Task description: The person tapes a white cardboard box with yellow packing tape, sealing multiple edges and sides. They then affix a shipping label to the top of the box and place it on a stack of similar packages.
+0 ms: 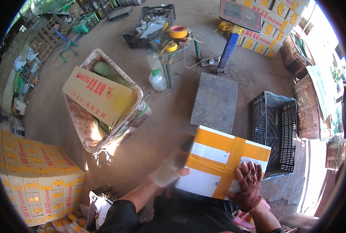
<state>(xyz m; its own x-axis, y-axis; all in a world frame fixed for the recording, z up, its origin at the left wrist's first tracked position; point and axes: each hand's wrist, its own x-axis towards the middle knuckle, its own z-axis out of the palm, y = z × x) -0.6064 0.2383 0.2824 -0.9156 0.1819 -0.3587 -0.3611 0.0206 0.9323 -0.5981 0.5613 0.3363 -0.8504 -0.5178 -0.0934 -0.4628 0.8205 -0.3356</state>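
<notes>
A flat white package [206,179] bound crosswise with yellow tape is tilted in front of my body. My left hand [168,169], in a pale glove and partly blurred, holds its left edge; the bare thumb lies on top and the other fingers are hidden beneath. Across the package's right part rests my right hand [248,183], in a dark red glove with worn fingertips, its fingers slightly apart on the surface. Just beyond the package is the grey platform of a scale [215,100]. What lies under the package cannot be seen.
A black plastic crate [288,134] stands right. Ahead left, a dirty basket [82,128] carries a flattened flower carton [98,94]. Packed cartons [39,174] are stacked at lower left. Tape rolls [178,31] sit on a stool, plastic bottles [157,80] beside it; cables [196,66] cross the floor.
</notes>
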